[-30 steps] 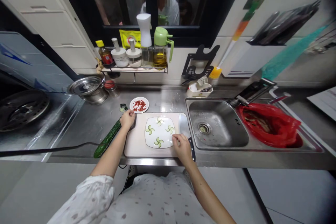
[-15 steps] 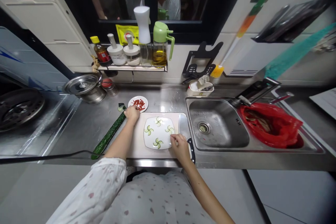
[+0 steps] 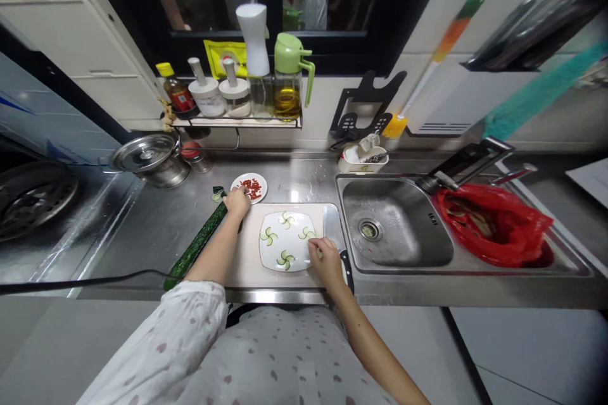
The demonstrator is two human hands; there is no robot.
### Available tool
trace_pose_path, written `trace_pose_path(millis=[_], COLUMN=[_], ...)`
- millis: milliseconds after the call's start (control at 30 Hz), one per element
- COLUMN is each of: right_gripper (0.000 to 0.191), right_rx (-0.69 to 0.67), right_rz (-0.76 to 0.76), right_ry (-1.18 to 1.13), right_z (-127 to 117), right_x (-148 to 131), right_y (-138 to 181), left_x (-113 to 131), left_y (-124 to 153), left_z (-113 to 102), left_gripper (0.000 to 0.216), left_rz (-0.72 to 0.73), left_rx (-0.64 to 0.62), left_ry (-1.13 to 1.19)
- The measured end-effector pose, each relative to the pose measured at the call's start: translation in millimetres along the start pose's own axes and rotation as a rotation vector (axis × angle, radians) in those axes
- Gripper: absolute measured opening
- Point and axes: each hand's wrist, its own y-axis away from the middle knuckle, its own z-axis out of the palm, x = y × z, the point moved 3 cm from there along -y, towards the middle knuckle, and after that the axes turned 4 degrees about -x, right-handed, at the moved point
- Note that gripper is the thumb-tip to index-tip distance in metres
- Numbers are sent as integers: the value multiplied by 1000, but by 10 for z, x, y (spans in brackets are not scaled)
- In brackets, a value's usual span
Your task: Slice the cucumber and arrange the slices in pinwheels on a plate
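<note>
My left hand (image 3: 237, 201) is over the near left rim of a small white plate (image 3: 261, 178) of chopped red pieces (image 3: 253, 188). Its fingers are closed together at the pieces; what they pinch is hidden. My right hand (image 3: 325, 260) is closed in a pinch at the right rim of a white square plate (image 3: 287, 240); anything between its fingertips is too small to make out. Green-edged slices form several pinwheels (image 3: 285, 259) on that plate, which rests on a pale cutting board (image 3: 244, 266). A long cucumber (image 3: 197, 245) lies left of the board, partly behind my left forearm.
A knife (image 3: 332, 226) lies along the board's right side, its dark dotted handle partly behind my right hand. Cucumber scraps (image 3: 218, 194) sit near the small plate. Right of the board is a sink (image 3: 394, 228) with a red bag (image 3: 494, 228). A lidded pot (image 3: 156, 161) stands back left.
Both hands stay almost where they were, the left at the small plate and the right at the square plate's rim. The camera view has shifted slightly.
</note>
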Motion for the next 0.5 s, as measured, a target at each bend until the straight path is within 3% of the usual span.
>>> trace_pose_path(millis=[500], right_gripper=[24], right_rx=[11], right_rz=[1], right_ry=[3], right_z=[-11], right_x=[38], right_y=[-18], left_x=[61], left_y=[-14], left_z=[-2], left_gripper=[26], left_rz=[162], left_rx=[-31], left_ry=[-78])
